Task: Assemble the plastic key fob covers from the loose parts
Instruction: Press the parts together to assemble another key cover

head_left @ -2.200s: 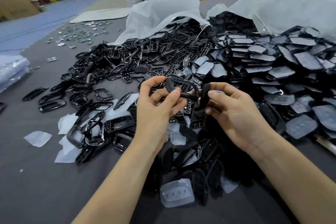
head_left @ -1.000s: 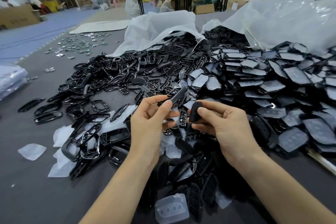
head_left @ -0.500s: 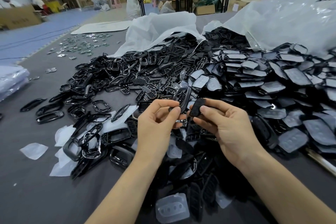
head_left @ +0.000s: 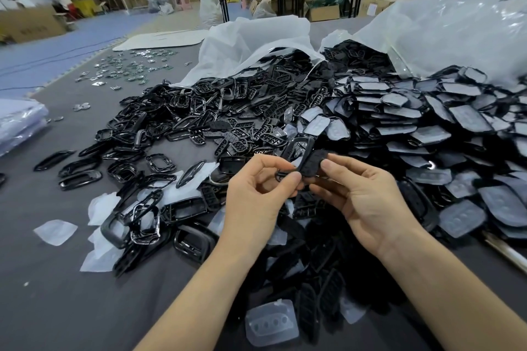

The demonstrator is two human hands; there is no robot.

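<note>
1. The left hand [head_left: 256,196] was raised above the heap, its thumb and fingers [head_left: 289,179] pinching the lower end of a glossy black frame [head_left: 296,148].
2. The right hand [head_left: 368,208] gripped a matte black button pad [head_left: 313,165] between thumb and curled fingers. The pad stood tilted against the frame's right side and touched it, though I could not tell whether it was seated.
3. Both parts were held between the two hands, in the air, over loose black parts lying on the grey surface [head_left: 57,299].
4. To the left spread a heap of black frames [head_left: 182,114], some glossy, many overlapping.
5. To the right lay a pile of grey-faced covers [head_left: 427,128], stacked like shingles and reaching the edge of view.
6. Behind the heaps, two clear plastic bags lay open on their sides, the left bag [head_left: 256,40] and the right bag [head_left: 456,31], with black parts spilling from both mouths.
7. Nearest the camera, just beside dark ribbed pieces, rested a translucent button membrane [head_left: 272,322] with a row of oval marks.
8. Far off to the left, small shiny metal pieces [head_left: 128,68] were scattered on the surface — well apart from the hands.
</note>
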